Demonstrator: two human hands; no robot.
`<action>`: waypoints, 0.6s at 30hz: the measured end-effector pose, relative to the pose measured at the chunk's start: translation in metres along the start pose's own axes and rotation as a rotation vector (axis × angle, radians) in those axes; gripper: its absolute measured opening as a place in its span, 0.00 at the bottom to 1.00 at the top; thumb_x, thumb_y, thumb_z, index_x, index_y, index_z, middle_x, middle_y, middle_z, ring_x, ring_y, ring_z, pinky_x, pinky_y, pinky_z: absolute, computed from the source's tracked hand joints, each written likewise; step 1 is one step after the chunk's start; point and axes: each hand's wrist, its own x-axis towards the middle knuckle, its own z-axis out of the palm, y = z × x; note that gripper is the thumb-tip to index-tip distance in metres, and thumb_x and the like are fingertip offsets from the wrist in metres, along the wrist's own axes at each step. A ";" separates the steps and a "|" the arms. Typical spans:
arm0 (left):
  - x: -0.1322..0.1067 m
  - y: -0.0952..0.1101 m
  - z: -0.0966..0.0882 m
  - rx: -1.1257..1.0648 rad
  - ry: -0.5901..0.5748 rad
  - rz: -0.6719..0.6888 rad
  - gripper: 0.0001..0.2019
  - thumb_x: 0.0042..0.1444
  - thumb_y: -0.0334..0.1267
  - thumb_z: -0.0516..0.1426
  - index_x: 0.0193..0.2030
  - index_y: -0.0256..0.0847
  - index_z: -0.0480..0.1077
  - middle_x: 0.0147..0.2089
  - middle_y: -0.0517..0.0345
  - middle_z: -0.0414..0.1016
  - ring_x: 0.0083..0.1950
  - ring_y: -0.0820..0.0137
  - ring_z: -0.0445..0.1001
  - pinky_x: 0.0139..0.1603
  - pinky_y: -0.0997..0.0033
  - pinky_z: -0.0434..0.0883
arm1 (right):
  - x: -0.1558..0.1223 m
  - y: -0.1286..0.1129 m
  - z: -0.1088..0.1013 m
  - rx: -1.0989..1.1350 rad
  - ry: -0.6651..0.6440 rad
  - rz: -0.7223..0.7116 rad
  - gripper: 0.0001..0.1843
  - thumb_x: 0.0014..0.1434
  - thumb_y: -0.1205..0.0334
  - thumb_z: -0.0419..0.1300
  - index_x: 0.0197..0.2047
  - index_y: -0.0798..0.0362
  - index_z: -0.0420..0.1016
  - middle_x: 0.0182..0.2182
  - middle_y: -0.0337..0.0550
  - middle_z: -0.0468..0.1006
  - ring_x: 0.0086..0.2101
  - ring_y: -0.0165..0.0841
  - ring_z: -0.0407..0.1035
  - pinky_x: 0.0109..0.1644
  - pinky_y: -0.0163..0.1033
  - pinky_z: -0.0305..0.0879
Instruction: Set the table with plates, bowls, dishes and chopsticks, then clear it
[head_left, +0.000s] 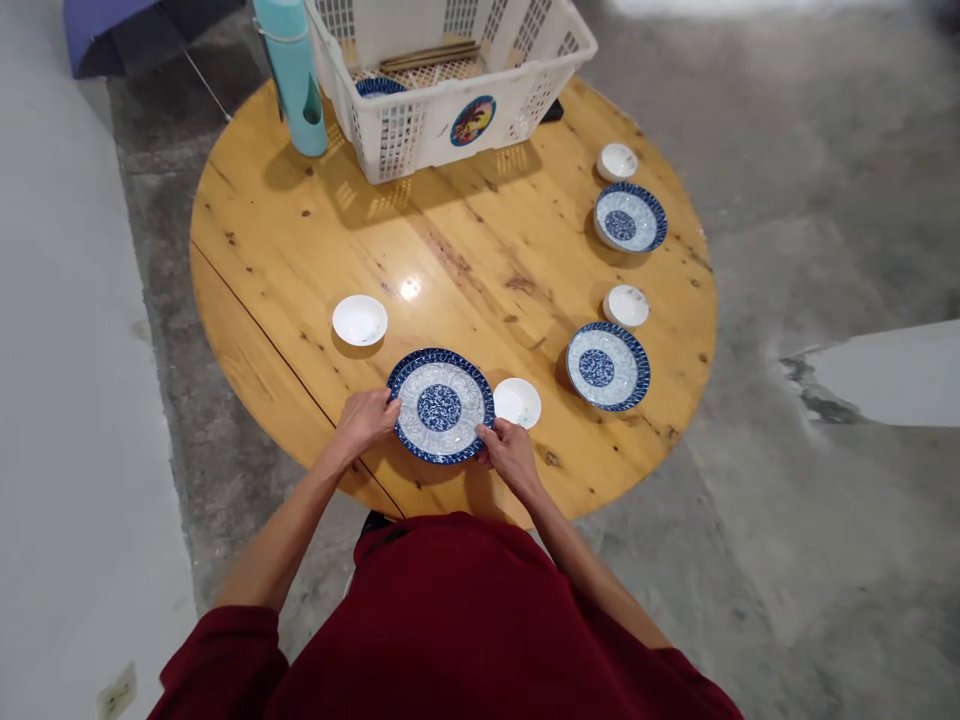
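A blue-and-white patterned plate [441,405] lies on the round wooden table [300,260] near its front edge. My left hand [365,420] grips the plate's left rim with curled fingers. My right hand [508,452] pinches its lower right rim. A small white dish [517,402] sits just right of the plate, touching or nearly touching it. Another small white dish [360,320] lies to the upper left, apart from my hands.
Two more blue plates [608,366] [630,217] lie on the table's right side, each with a small white dish [626,305] [617,161] behind it. A white plastic basket [450,110] holding chopsticks and a teal bottle [295,75] stand at the back. Concrete floor surrounds the table.
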 end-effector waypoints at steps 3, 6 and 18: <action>0.007 -0.002 -0.005 0.082 -0.006 -0.035 0.18 0.67 0.43 0.48 0.37 0.40 0.78 0.44 0.44 0.83 0.46 0.58 0.79 0.38 0.67 0.62 | 0.008 -0.001 0.001 -0.130 0.020 -0.028 0.19 0.61 0.47 0.53 0.25 0.51 0.62 0.17 0.41 0.71 0.20 0.31 0.66 0.30 0.34 0.58; 0.012 -0.007 -0.008 0.133 -0.005 -0.064 0.20 0.67 0.47 0.48 0.40 0.42 0.79 0.45 0.45 0.83 0.47 0.57 0.79 0.38 0.68 0.62 | 0.016 -0.004 0.003 -0.316 0.054 -0.062 0.19 0.64 0.52 0.54 0.24 0.52 0.64 0.19 0.42 0.72 0.23 0.30 0.66 0.31 0.33 0.52; 0.031 -0.012 -0.027 0.344 -0.023 -0.049 0.23 0.70 0.51 0.44 0.40 0.44 0.77 0.47 0.45 0.83 0.51 0.53 0.80 0.39 0.66 0.65 | 0.029 -0.025 0.010 -0.457 0.103 -0.044 0.18 0.68 0.57 0.57 0.28 0.56 0.72 0.27 0.43 0.75 0.28 0.27 0.62 0.32 0.34 0.41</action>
